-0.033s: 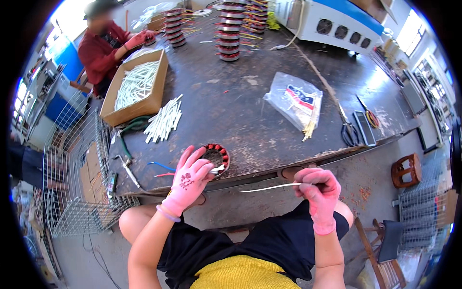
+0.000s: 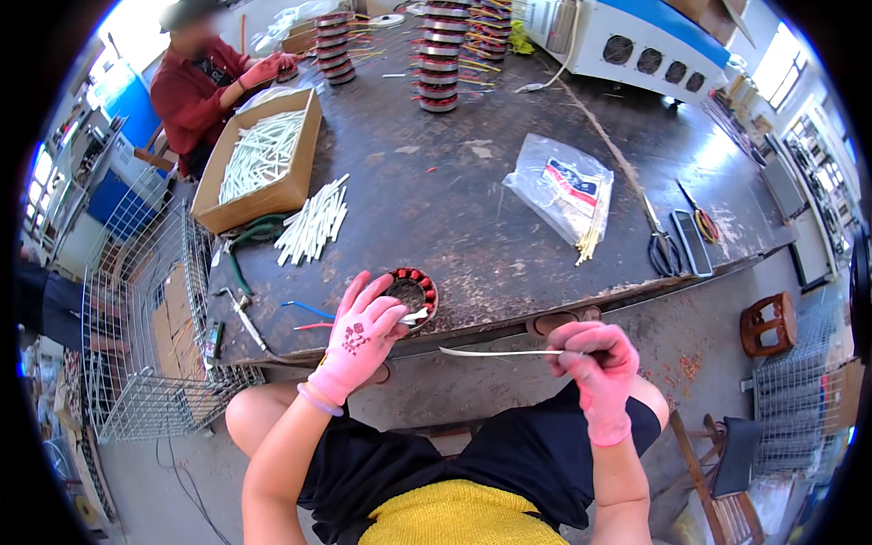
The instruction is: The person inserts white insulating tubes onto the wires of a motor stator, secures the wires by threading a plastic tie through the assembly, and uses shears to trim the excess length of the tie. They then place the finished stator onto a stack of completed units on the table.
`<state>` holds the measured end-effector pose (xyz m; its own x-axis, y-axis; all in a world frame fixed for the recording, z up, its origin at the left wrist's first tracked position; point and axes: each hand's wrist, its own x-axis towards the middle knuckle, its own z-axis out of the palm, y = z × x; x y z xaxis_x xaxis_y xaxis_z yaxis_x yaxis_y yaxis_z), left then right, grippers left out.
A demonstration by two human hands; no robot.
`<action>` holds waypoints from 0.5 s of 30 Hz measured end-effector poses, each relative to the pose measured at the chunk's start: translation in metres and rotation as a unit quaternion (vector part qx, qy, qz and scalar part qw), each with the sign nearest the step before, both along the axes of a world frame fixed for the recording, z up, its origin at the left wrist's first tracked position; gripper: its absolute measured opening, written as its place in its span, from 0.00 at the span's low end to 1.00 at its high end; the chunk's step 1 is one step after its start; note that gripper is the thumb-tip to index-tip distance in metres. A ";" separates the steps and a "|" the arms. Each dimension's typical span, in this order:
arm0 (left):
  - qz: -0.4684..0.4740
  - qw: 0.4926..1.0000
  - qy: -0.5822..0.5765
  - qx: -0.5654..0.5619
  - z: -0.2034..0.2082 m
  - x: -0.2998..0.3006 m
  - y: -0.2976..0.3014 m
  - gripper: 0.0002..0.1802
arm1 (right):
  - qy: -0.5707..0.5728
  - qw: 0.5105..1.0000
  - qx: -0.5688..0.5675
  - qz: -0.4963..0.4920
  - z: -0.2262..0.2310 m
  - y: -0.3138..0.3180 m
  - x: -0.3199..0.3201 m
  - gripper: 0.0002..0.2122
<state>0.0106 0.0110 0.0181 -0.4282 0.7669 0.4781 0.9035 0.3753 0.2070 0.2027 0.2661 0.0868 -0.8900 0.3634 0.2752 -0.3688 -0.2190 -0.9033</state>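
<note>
At the table's near edge, my left hand point(image 2: 354, 338), in a pink glove, grips a motor stator point(image 2: 429, 283), a ring wound with red coils. Its palm and fingers cover the ring's left part. A blue wire point(image 2: 307, 310) and a red wire point(image 2: 314, 325) stick out leftward beside the hand. White ends point(image 2: 415, 316) show at the ring's lower rim by my fingertips. Off to the right, in front of the edge, my right hand point(image 2: 595, 363) is closed in a pinch on a thin white cord point(image 2: 495, 352). The cord's free end points left, apart from the stator.
A pile of white tubes point(image 2: 312, 222) lies beside a cardboard box point(image 2: 213, 216) of the same. Pliers point(image 2: 238, 268) and a soldering iron point(image 2: 243, 320) lie left. Rightward are a plastic bag point(image 2: 549, 195), scissors point(image 2: 666, 254) and a phone point(image 2: 692, 243). Stacked stators point(image 2: 439, 68) stand behind; a co-worker point(image 2: 195, 95) sits far left.
My right hand has shifted slightly left with the cord, bringing its free end a little closer to the stator. My left hand keeps its hold. The whole view has moved slightly.
</note>
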 end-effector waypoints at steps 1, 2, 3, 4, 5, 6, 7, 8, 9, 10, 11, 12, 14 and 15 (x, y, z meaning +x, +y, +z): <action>0.004 1.000 0.000 -0.004 0.000 0.000 -0.004 0.16 | -0.028 1.000 0.007 0.000 -0.001 -0.013 0.000 0.09; 0.006 1.000 -0.001 -0.006 0.000 0.001 -0.004 0.16 | -0.015 0.999 0.042 0.008 -0.003 -0.023 -0.002 0.08; 0.006 1.000 -0.003 -0.004 0.001 0.001 -0.004 0.16 | -0.002 0.997 0.077 0.015 -0.007 -0.029 -0.002 0.07; 0.006 1.000 -0.006 -0.002 0.003 0.002 -0.004 0.16 | -0.030 0.988 0.150 0.016 -0.015 -0.030 0.001 0.07; 0.006 1.000 -0.008 -0.001 0.003 0.002 -0.004 0.16 | -0.030 0.974 0.222 0.024 -0.010 -0.034 -0.001 0.06; 0.005 1.000 -0.017 0.004 0.002 0.002 -0.003 0.17 | -0.007 0.953 0.302 0.030 -0.010 -0.035 -0.003 0.08; 0.004 1.000 -0.025 0.008 0.001 0.002 -0.003 0.17 | 0.016 0.925 0.379 0.035 -0.011 -0.037 -0.005 0.09; 0.002 0.999 -0.032 0.014 0.001 0.001 -0.002 0.18 | 0.063 0.917 0.394 0.021 -0.018 -0.041 -0.007 0.12; 0.002 0.999 -0.034 0.014 0.001 0.001 -0.001 0.18 | 0.070 0.905 0.420 0.023 -0.024 -0.043 -0.005 0.15; 0.001 0.999 -0.036 0.014 0.001 0.001 0.000 0.18 | 0.077 0.899 0.431 0.013 -0.028 -0.047 -0.004 0.15; 0.001 0.999 -0.038 0.016 0.000 0.001 0.000 0.18 | 0.084 0.893 0.442 0.003 -0.031 -0.051 -0.003 0.15; 0.003 0.999 -0.037 0.017 -0.002 0.001 0.000 0.18 | 0.088 0.886 0.455 -0.006 -0.032 -0.055 -0.003 0.15; 0.006 0.999 -0.032 0.020 -0.005 0.001 0.001 0.18 | 0.095 0.872 0.479 -0.026 -0.032 -0.059 -0.003 0.15; 0.020 0.999 -0.026 0.016 -0.004 0.003 0.002 0.18 | 0.094 0.871 0.481 -0.028 -0.033 -0.058 -0.002 0.15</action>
